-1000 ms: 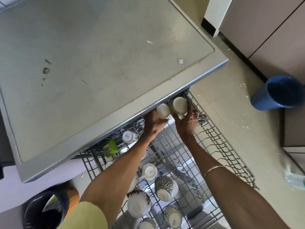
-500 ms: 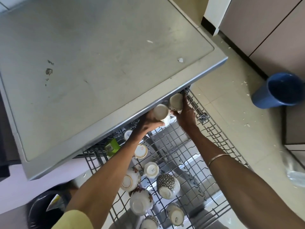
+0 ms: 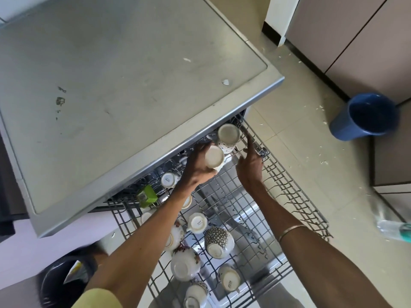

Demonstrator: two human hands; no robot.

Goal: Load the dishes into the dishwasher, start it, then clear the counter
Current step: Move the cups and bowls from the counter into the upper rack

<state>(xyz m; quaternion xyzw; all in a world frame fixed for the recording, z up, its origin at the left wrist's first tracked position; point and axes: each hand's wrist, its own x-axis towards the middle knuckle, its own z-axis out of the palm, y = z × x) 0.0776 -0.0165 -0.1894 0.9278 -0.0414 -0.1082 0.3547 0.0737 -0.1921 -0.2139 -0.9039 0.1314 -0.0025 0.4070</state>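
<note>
The right hand (image 3: 250, 162) has released the far cup (image 3: 228, 134), fingers open; the left hand (image 3: 199, 168) still grips its cup (image 3: 214, 157)

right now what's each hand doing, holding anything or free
Left hand: holds a white cup upside down over the rack.
Right hand: open, holds nothing, forefinger pointing towards the spotted cup.

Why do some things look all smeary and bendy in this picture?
In the head view, the blue bucket and the plastic bottle at the right edge are smeared by motion blur; the black bin at bottom left is blurry too. The wide-angle lens bends the countertop edges. The cups in the dish rack look fairly sharp, lit by soft, even light.
</note>
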